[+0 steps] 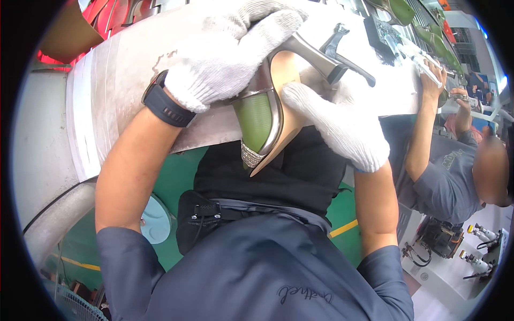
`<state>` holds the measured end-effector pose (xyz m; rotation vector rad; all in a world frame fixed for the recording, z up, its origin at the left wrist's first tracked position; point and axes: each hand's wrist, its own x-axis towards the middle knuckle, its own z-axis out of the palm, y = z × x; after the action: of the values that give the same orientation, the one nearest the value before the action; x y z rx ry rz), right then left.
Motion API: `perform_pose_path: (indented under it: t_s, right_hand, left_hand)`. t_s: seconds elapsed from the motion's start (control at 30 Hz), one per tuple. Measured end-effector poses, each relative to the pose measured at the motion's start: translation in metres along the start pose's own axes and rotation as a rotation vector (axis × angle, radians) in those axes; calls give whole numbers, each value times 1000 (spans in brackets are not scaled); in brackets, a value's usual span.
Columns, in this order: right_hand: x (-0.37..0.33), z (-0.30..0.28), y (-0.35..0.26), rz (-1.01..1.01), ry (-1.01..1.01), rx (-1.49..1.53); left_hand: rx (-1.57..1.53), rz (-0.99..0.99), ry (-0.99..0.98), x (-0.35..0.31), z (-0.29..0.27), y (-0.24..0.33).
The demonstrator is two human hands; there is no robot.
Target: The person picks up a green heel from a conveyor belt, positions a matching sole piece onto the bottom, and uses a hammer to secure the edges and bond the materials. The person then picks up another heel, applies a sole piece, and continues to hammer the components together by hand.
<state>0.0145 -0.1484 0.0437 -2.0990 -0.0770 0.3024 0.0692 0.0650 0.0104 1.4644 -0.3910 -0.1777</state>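
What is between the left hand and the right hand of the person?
In the head view, a high-heeled shoe with a green insole and tan sole lies between the gloved left hand and right hand; both hands grip it.

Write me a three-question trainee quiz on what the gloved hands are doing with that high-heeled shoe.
1. True or false: both of the person's hands wear white knit gloves.
2. Which way does the shoe's toe point? A) away, toward the far side of the bench B) toward the person's body C) straight up
3. What does the person wear on the left wrist?

Key
1. True: the left hand and the right hand are both gloved and grip the high-heeled shoe.
2. B: the toe hangs over the edge of the grey workbench, with the metallic heel pointing away.
3. A dark wristwatch.
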Motion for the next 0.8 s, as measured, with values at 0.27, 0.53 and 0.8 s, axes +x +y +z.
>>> perform_pose_path:
  t_s: [0.27, 0.53, 0.8]
  right_hand:
    - [4, -4, -7, -71, -16, -228]
    - [4, 4, -3, -72, 46, -162]
    - [46, 16, 2, -501, 35, -92]
  left_hand:
    - [182, 126, 93, -2, 7, 0]
    - [82, 104, 79, 5, 6, -13]
    - [8, 6, 6, -9, -18, 17]
